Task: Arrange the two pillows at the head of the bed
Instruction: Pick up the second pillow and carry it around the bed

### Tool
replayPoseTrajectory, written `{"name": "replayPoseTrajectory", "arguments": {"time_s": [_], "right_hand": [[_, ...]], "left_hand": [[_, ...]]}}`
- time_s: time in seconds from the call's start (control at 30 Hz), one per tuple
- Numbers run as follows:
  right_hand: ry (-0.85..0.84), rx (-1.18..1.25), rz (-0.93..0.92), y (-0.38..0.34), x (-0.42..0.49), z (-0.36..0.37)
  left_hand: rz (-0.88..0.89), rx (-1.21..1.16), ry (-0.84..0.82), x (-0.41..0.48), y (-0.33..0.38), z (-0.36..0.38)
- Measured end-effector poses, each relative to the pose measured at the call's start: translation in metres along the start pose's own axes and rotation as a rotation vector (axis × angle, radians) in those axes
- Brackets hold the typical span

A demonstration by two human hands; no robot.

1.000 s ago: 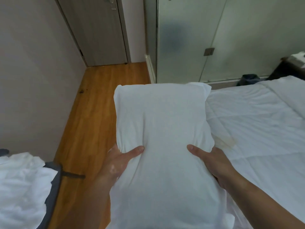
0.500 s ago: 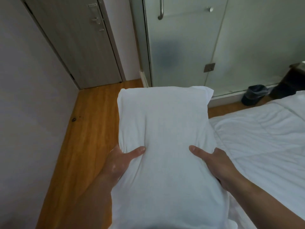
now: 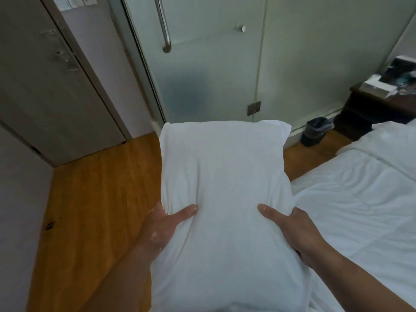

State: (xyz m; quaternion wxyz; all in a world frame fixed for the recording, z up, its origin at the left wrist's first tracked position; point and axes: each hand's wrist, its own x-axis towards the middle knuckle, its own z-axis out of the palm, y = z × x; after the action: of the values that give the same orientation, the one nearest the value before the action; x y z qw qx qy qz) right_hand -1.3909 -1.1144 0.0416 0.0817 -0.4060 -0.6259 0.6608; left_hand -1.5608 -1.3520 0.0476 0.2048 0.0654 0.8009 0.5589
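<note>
The left hand and right hand clamp the white pillow by its long sides, thumbs pressed into the top face, remaining fingers hidden beneath. The pillow is held lengthwise in the air, its right side over the bed edge. Bare wooden floor lies left. Beyond, a lined waste bin, contents indiscernible, stands against the frosted glass partition.

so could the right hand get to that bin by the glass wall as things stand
Probably not. The right hand is gripping the pillow together with the left hand, and the bin sits on the floor well beyond the pillow's far end.
</note>
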Motion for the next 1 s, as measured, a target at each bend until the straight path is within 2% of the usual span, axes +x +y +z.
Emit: {"name": "replayPoseTrajectory", "arguments": {"time_s": [0.2,0.47,0.73,1.0], "right_hand": [[0.183,0.099,0.028,-0.036,0.069,0.049],[0.375,0.217,0.061,-0.081,0.154,0.074],[0.475,0.326,0.122,-0.11,0.271,0.059],[0.561,0.39,0.144,-0.155,0.371,-0.006]], "left_hand": [[-0.011,0.039,-0.235,0.146,0.05,-0.009],[0.02,0.202,-0.392,0.298,0.099,0.016],[0.073,0.306,-0.49,0.435,0.142,0.098],[0.082,0.343,-0.6,0.536,0.196,0.212]]}}
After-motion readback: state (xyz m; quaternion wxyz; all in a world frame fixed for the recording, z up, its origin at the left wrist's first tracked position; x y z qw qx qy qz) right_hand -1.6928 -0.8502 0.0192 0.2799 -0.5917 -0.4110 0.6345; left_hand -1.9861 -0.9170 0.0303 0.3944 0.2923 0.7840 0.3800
